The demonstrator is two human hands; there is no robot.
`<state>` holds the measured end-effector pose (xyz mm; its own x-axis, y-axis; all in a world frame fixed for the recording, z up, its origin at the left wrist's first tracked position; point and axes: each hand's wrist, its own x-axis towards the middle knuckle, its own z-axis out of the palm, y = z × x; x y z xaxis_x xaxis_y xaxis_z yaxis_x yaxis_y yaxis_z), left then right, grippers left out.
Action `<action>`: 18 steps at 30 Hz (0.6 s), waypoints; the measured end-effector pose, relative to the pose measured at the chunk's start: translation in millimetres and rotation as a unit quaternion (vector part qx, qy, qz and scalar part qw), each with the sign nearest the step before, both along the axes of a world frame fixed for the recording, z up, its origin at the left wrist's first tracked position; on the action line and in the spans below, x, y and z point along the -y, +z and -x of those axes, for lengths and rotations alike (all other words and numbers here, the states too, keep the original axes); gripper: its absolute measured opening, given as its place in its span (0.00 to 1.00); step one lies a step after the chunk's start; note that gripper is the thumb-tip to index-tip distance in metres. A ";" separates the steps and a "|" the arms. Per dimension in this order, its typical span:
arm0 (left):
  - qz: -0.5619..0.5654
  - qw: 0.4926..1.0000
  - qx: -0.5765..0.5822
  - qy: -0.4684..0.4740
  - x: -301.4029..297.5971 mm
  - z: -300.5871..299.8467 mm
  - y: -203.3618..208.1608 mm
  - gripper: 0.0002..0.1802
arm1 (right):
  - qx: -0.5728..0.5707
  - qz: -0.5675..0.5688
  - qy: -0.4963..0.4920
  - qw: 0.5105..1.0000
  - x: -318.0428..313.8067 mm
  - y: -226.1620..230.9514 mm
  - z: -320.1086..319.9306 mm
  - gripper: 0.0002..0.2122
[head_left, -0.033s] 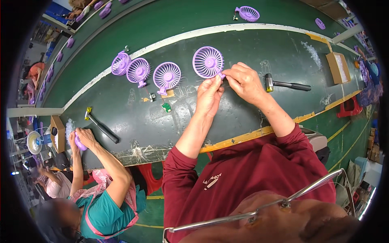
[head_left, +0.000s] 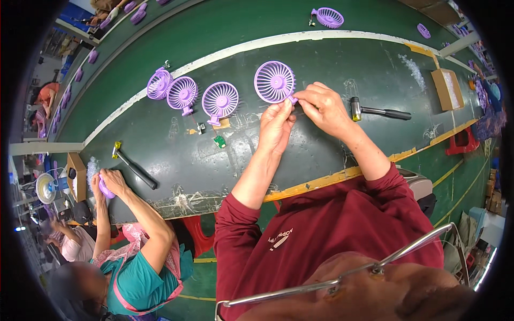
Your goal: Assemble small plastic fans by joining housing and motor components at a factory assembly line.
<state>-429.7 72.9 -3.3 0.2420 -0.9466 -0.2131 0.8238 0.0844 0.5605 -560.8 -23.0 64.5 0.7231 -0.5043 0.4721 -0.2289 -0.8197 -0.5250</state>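
Note:
Over the green bench I hold a purple fan head [head_left: 274, 82], its round grille facing up. The fingers of my left hand [head_left: 276, 128] pinch its short neck at the lower rim. My right hand [head_left: 325, 108] is closed at the same neck from the right, thumb and forefinger together on it; any small part between them is hidden. Left of my hands lie a purple fan head [head_left: 220, 100], another fan head [head_left: 182, 92] and a third fan head [head_left: 159, 84]. A small green circuit board [head_left: 219, 142] rests below them.
A hammer [head_left: 383, 112] lies right of my right hand, with an open carton [head_left: 447, 89] beyond. To the left, a co-worker's hands [head_left: 111, 182] hold a purple part near another hammer [head_left: 134, 165]. A white rail [head_left: 257, 47] borders the far green belt, which carries a fan head [head_left: 329, 18].

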 end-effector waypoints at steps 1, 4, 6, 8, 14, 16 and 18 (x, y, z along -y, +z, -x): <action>-0.003 1.000 0.001 0.000 -0.6 -0.7 0.7 0.08 | 0.003 -0.015 0.001 1.000 1.3 -0.4 0.9 0.05; -0.011 1.000 0.006 -0.009 -0.5 -4.1 1.6 0.08 | 0.036 -0.036 -0.008 0.999 1.9 0.0 2.9 0.05; 0.002 1.000 0.014 -0.026 -0.8 -4.8 -1.2 0.08 | 0.042 -0.034 -0.012 0.998 1.6 -2.4 1.3 0.04; 0.010 0.999 0.015 -0.032 -1.7 -5.9 -0.8 0.09 | 0.050 -0.032 -0.018 0.998 -0.1 -4.4 -1.3 0.04; -0.017 0.993 0.118 -0.021 -0.5 0.4 13.7 0.11 | 0.046 -0.021 -0.034 0.998 8.8 -1.9 19.2 0.06; -0.025 0.986 0.166 -0.013 0.0 3.0 15.6 0.12 | 0.030 -0.041 -0.035 0.998 13.1 -2.4 43.7 0.09; -0.037 0.964 0.263 0.001 1.8 2.4 14.8 0.12 | 0.026 -0.020 -0.069 0.997 17.2 -5.4 70.1 0.11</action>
